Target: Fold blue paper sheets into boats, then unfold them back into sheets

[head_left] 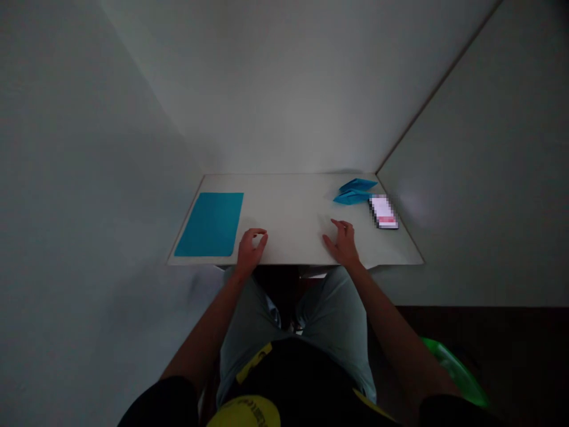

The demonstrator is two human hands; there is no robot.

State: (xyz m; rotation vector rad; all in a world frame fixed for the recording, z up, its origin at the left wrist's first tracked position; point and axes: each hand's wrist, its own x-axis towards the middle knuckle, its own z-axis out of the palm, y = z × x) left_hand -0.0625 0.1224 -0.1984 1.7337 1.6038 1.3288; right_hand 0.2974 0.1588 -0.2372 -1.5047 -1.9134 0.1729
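My left hand [251, 250] rests near the front edge of the white table, its fingers loosely curved and the thumb tip close to the index finger, with nothing visible between them. Just left of it lies a flat blue sheet of paper [211, 225]. On the right half of the table, my right hand [343, 243] is open and holds nothing, thumb and fingers apart. Beyond that hand, two folded blue paper pieces [352, 197] sit close together at the back right, with pointed ends.
A phone [384, 212] with a lit, blurred screen lies at the table's right side. White walls border the white table [284, 207] at the back and both sides. A green plastic object [456, 370] stands low at the right, partly hidden by my arm.
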